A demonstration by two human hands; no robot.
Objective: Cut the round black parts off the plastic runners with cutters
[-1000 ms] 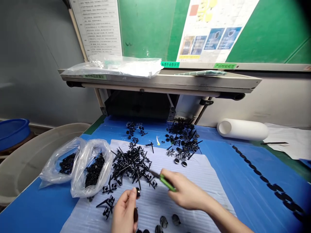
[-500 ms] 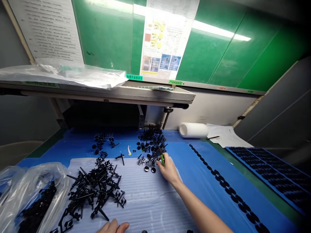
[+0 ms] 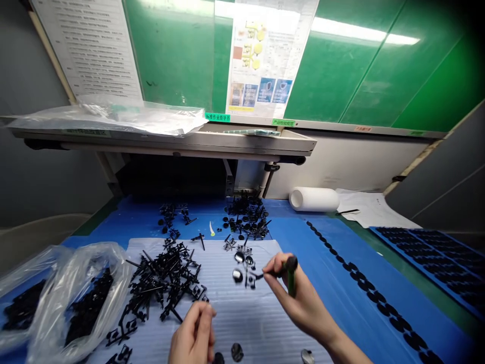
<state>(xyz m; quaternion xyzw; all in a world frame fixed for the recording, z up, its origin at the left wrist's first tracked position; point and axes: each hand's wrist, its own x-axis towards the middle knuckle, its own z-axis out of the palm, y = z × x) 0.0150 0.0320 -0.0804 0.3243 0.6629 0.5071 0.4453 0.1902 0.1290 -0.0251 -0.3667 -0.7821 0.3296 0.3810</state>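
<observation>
My right hand (image 3: 299,298) is closed around a green-handled cutter (image 3: 291,278) and also pinches a black plastic sprue with round parts (image 3: 248,270) that hangs from its fingertips over the white ribbed sheet (image 3: 242,313). My left hand (image 3: 193,336) is near the bottom edge with fingers pinched together; what it holds is hidden. A few loose black round caps (image 3: 237,351) lie on the sheet beside it. A tangled heap of black sprues (image 3: 166,275) lies to the left of both hands.
Two clear bags of black parts (image 3: 71,298) lie at the left. More sprues (image 3: 246,217) sit at the back under a shelf (image 3: 189,141). A white roll (image 3: 314,198), papers, a row of black discs (image 3: 364,283) and a blue tray of parts (image 3: 435,258) are at the right.
My right hand has drawn back from the far sprue pile toward me, bringing a sprue along with the cutter. My left hand has risen further into view, fingers pinched.
</observation>
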